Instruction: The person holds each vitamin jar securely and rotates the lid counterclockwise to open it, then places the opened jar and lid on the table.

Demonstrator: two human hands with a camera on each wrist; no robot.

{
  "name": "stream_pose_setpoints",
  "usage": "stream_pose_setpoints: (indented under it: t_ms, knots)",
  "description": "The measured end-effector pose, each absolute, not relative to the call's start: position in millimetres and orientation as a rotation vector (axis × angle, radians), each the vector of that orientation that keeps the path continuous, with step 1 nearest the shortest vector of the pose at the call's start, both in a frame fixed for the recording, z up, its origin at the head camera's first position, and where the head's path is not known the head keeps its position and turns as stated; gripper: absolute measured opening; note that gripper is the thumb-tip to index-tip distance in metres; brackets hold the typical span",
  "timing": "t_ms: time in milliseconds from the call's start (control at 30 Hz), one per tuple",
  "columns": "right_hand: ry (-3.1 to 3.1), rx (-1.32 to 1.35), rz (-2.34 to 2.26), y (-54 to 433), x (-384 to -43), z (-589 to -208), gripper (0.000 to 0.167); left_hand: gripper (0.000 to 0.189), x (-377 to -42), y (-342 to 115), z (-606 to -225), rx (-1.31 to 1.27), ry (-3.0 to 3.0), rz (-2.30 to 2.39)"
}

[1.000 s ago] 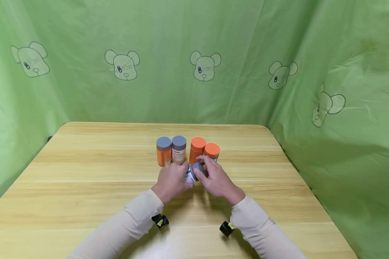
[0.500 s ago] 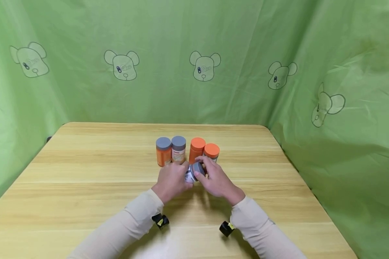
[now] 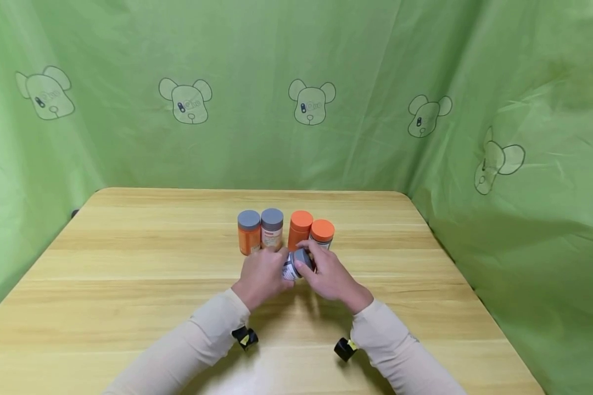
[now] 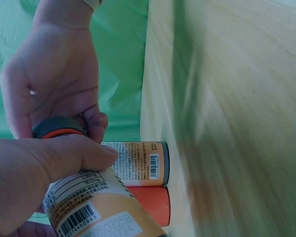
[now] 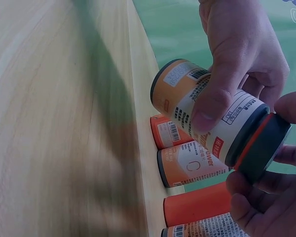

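A supplement bottle (image 3: 290,267) with a white and orange label is tilted above the table, its dark grey cap (image 5: 261,148) toward the right. My left hand (image 3: 263,276) grips the bottle's body, the thumb lying across the label in both wrist views. My right hand (image 3: 330,274) holds the cap between thumb and fingers. An orange-red band (image 5: 254,134) shows beside the cap, and I cannot tell whether the cap is loose. Part of the bottle is hidden behind my left hand in the head view.
Just beyond my hands stand two grey-capped bottles, one orange (image 3: 249,237) and one pale-labelled (image 3: 272,233). To their right are an orange bottle (image 3: 301,227) and a shorter orange-capped one (image 3: 322,230). Green curtains (image 3: 257,148) border the wooden table (image 3: 128,263).
My right fingertips have shifted very slightly at the cap. The left hand, the bottle and the standing bottles hold their places.
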State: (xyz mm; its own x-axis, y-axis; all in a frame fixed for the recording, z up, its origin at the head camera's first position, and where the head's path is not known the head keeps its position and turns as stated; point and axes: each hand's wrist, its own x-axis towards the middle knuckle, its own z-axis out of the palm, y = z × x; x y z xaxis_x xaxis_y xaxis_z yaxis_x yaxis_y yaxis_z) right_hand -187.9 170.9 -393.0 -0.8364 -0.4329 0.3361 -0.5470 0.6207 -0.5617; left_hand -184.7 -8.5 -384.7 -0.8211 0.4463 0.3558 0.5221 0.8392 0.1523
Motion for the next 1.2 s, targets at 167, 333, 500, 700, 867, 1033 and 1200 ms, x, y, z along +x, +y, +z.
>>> stream_pose_setpoints:
  t_ms: [167,333,500,700,867,1033,1200]
  knots:
    - [-2.649,0.860,1.028,171.6,-188.0,-391.0,0.039,0.052,-184.7,-8.1,-386.0,-0.734,-2.702,-0.360]
    - [-2.650,0.827,1.015,170.3,-189.6,-390.9,0.036,0.050,-184.2,-7.5,-384.9,-0.735,-2.692,-0.374]
    - [-2.673,0.805,1.018,170.2,-189.9,-391.2,0.034,0.051,-183.5,-6.8,-383.5,-0.736,-2.704,-0.344]
    - [-2.676,0.823,1.024,171.6,-188.8,-387.9,0.038,0.053,-184.6,-6.7,-383.6,-0.724,-2.714,-0.343]
    - [-2.681,0.785,1.016,171.6,-189.1,-387.3,0.037,0.052,-183.6,-6.6,-383.0,-0.736,-2.692,-0.342]
    - [-2.699,0.781,1.032,170.5,-189.1,-387.5,0.036,0.052,-182.6,-7.2,-383.7,-0.736,-2.693,-0.334]
    - [-2.696,0.791,1.047,170.5,-188.9,-386.3,0.036,0.052,-183.7,-7.5,-384.5,-0.729,-2.701,-0.347]
